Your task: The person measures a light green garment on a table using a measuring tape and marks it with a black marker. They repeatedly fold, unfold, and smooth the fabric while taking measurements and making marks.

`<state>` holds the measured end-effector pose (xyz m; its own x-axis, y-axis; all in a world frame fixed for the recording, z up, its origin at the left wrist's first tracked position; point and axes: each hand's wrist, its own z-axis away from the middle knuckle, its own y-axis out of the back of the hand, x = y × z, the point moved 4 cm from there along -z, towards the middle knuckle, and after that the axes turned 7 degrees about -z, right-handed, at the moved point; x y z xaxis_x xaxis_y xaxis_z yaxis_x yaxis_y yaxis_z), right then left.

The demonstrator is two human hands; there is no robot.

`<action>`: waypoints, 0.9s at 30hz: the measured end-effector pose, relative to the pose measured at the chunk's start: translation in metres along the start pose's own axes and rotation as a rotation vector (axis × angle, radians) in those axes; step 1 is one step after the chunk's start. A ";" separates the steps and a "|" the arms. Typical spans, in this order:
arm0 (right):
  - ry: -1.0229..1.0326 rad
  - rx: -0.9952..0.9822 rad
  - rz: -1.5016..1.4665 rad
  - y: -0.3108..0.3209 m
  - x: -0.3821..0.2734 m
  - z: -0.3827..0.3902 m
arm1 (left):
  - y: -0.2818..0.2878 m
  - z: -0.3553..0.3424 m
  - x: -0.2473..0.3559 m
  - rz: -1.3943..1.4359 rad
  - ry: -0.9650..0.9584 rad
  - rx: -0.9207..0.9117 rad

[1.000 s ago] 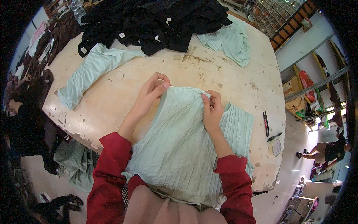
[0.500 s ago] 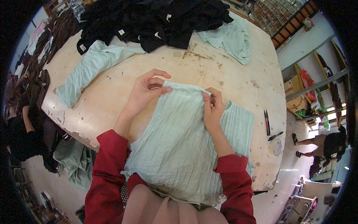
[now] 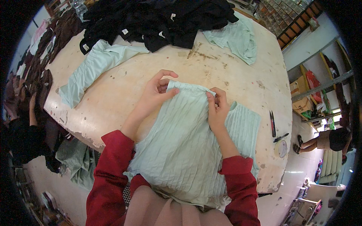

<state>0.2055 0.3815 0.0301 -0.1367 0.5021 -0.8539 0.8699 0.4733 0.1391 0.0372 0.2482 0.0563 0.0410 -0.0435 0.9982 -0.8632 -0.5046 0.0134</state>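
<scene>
A pale mint pleated garment (image 3: 177,147) spreads from the table (image 3: 196,67) toward my body. My left hand (image 3: 157,91) grips the left end of its top edge, thumb on the front, fingers behind, index finger raised. At that edge's right end, my right hand (image 3: 218,107) pinches the fabric between thumb and curled fingers. Another pleated mint section (image 3: 243,132) lies beside my right forearm.
Black garments (image 3: 139,22) cover the far side; mint pieces (image 3: 86,71) (image 3: 237,41) lie nearer. Markers (image 3: 272,122) and a tape roll (image 3: 281,148) sit at right. Shelving (image 3: 316,90) and a person (image 3: 328,139) are beyond; another person (image 3: 22,135) handles dark clothes at left.
My left thumb has moved down onto the front of the garment's top edge, and the index finger has lifted. The person at left has moved an arm; the person at right has shifted.
</scene>
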 end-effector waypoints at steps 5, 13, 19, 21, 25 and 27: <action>-0.036 -0.016 0.031 0.001 0.003 0.000 | -0.005 0.000 0.000 0.013 0.017 0.022; -0.032 -0.033 0.124 -0.002 0.001 -0.001 | -0.011 0.003 0.000 -0.282 -0.095 0.012; -0.101 -0.039 0.104 -0.001 0.012 -0.004 | 0.014 0.055 -0.014 -0.109 0.290 -0.163; -0.080 -0.030 0.079 -0.001 0.010 -0.006 | 0.035 0.088 -0.014 -0.127 0.429 -0.298; -0.069 -0.043 0.099 -0.005 0.012 -0.010 | 0.067 0.147 -0.019 -0.231 0.391 -0.335; -0.103 -0.073 0.085 -0.004 0.014 -0.010 | 0.079 0.166 -0.017 -0.331 0.378 -0.286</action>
<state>0.1950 0.3938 0.0223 -0.0113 0.4670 -0.8842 0.8387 0.4859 0.2459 0.0524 0.0657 0.0306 0.1946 0.4149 0.8888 -0.9390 -0.1833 0.2911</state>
